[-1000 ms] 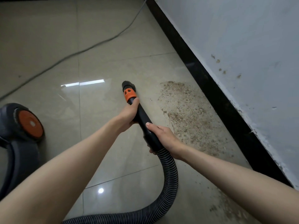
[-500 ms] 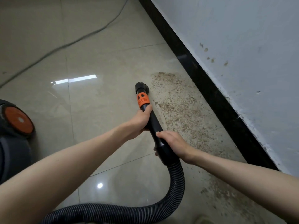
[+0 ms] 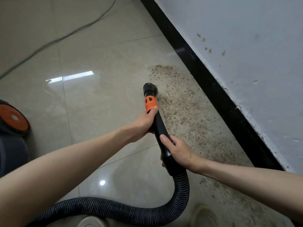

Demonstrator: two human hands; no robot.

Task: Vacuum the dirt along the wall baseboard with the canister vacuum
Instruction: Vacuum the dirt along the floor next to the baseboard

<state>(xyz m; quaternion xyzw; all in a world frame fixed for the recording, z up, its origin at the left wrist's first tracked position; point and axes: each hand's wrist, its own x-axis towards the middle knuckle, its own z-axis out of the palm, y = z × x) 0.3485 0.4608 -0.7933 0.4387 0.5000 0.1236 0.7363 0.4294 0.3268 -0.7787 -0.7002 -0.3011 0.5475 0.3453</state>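
Nearest the camera, hose (image 3: pixel 164 210) curved from lower left up to the black wand (image 3: pixel 161 133). Right hand (image 3: pixel 180 151) gripped the wand's base, fingers curled round it. Left hand (image 3: pixel 144 122) held higher, fingers wrapped round the wand, thumb at the orange collar (image 3: pixel 150 104). Over the last second the nozzle (image 3: pixel 149 88) travelled right, from bare tile to the left edge of the dirt (image 3: pixel 188 112). Judged: suction pass just starting; patch looked largely intact. Dirt lay beside the baseboard (image 3: pixel 213 89), running toward the camera. Canister (image 3: pixel 13 128) stood at far left.
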